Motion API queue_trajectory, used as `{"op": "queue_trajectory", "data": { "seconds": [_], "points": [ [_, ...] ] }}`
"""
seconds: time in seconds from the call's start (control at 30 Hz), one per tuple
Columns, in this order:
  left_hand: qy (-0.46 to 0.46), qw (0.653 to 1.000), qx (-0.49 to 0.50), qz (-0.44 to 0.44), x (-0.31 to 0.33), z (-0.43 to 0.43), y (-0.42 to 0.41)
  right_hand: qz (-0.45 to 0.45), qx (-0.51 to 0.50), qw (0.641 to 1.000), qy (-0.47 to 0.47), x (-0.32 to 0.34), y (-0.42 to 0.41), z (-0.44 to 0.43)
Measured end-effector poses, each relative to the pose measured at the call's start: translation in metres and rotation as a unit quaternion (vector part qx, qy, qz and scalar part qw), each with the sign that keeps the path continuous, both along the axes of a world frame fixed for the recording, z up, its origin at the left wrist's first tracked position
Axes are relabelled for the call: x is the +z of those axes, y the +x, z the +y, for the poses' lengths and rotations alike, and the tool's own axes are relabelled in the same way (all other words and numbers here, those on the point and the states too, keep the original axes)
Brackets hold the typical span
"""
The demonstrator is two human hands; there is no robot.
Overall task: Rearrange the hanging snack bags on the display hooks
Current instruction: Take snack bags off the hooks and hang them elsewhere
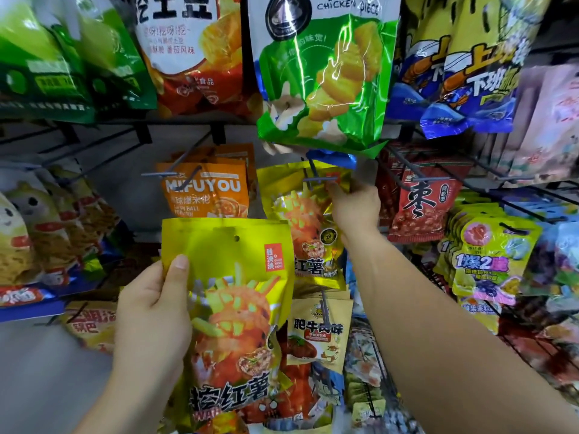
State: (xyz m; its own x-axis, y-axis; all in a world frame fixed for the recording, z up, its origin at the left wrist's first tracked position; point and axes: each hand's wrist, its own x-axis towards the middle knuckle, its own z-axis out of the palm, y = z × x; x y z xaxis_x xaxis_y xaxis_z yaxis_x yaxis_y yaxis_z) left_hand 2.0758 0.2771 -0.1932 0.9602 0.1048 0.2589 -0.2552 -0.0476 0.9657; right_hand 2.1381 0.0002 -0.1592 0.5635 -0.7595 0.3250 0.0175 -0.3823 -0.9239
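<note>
My left hand [150,311] grips a yellow sweet-potato snack bag [232,308] by its left edge, thumb on the front, held off any hook in the lower middle. Its hang hole shows near the top. My right hand [354,205] pinches the top right corner of a matching yellow bag [297,211] hanging on a grey metal hook [316,178] just above. More yellow bags seem stacked behind that one.
Orange MIFUYOU popcorn bags [203,189] hang to the left on their own hook. A green chicken-piece bag [326,76] hangs above. Red jujube bags [419,202] are at right, a beige beef-flavour bag [316,333] below, and black wire racks on the right.
</note>
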Motion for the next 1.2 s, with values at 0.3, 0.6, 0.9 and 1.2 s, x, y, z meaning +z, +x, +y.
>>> {"op": "queue_trajectory", "data": {
  "seconds": [0.3,0.6,0.9,1.2],
  "points": [
    [-0.058,0.996,-0.054,0.044,0.003,-0.023,0.0,0.014,0.03,0.999,-0.04,-0.012,-0.023,-0.01],
    [-0.085,0.991,-0.087,0.049,0.0,-0.045,-0.006,-0.011,0.249,0.956,0.153,-0.048,-0.112,0.042],
    [-0.08,0.992,-0.095,0.033,-0.002,-0.049,-0.01,-0.035,0.241,0.949,0.2,-0.045,-0.124,0.036],
    [-0.098,0.992,-0.079,0.032,-0.001,-0.037,-0.009,-0.079,0.219,0.959,0.16,-0.041,-0.117,0.025]
  ]
}}
